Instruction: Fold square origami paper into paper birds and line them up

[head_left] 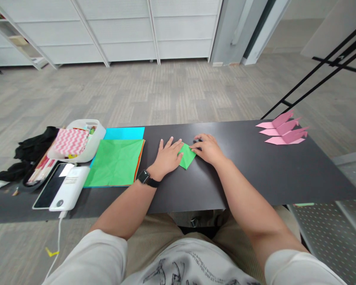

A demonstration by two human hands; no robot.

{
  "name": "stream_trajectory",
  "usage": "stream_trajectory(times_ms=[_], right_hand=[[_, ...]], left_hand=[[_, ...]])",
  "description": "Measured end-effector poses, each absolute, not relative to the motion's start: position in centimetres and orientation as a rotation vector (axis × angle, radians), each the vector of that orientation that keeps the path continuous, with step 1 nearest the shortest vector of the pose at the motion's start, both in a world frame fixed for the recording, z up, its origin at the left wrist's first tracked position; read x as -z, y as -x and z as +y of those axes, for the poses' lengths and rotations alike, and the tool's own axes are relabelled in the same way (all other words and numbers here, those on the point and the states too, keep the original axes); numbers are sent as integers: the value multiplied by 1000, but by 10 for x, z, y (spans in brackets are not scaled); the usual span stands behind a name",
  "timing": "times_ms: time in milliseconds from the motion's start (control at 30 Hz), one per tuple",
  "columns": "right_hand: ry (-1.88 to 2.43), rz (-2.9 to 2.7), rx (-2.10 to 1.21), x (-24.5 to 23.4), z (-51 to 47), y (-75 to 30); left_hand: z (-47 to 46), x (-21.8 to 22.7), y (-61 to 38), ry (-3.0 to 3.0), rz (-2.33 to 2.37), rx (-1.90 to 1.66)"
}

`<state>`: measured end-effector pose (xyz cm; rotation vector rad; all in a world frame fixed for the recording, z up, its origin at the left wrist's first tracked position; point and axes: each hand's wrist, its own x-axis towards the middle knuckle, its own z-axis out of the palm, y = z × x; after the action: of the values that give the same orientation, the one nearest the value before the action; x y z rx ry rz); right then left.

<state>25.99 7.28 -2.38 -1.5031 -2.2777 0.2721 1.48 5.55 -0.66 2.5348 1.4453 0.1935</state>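
A small green folded paper (187, 156), roughly diamond-shaped with creases, lies on the dark table between my hands. My left hand (167, 156) rests flat with fingers spread, its thumb side touching the paper's left edge. At the upper right edge of the paper, my right hand (208, 149) has curled fingers, with the fingertips pinching that edge. Part of the paper's left side is hidden under my left hand.
Left of my hands lies a stack of coloured sheets (115, 162), green on top. Beyond it are a white basket (98, 136), a white power bank (69, 188) with a cable, and a phone (49, 192). Several pink folded paper birds (284, 138) stand at the table's right (284, 174).
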Motion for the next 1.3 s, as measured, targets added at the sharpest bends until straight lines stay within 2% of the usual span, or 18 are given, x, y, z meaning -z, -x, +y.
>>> stream_trajectory(times_ms=[567,867,1300], right_hand=[[1606,-2233,-307,6,68,-280],[1521,-2109,-337,13,65,-257],[1696,-2255,-399,22,64,-247]], left_hand=[[61,11,-9,-2453,1573,-289],[53,9,-20,-2565,1373,-222],[57,13,-18,-2508,1447,-286]])
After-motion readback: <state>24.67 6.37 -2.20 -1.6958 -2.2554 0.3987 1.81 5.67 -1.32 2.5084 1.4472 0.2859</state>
